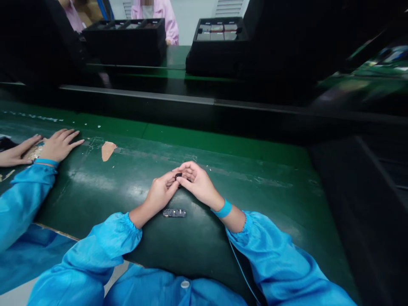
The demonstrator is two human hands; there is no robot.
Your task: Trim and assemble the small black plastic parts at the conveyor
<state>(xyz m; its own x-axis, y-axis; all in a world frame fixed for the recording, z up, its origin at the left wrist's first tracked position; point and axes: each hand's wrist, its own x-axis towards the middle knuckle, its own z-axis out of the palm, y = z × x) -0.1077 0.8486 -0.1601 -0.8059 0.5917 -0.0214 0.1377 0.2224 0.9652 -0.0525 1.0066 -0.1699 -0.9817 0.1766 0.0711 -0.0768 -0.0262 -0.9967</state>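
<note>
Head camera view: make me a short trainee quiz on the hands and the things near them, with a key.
1. Multiple choice: what is held at the fingertips of the left hand and right hand?
A) a screwdriver
B) a small black piece
C) a roll of tape

2. True or false: the circuit board lies on the green table, apart from both hands.

3. Fill in: the camera wearer's blue wristband is on the ____ wrist.

Key: 1 B; 2 true; 3 right.

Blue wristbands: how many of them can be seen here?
2: one band on the person's right wrist, another band on a co-worker's wrist. Sleeves may hide more.
</note>
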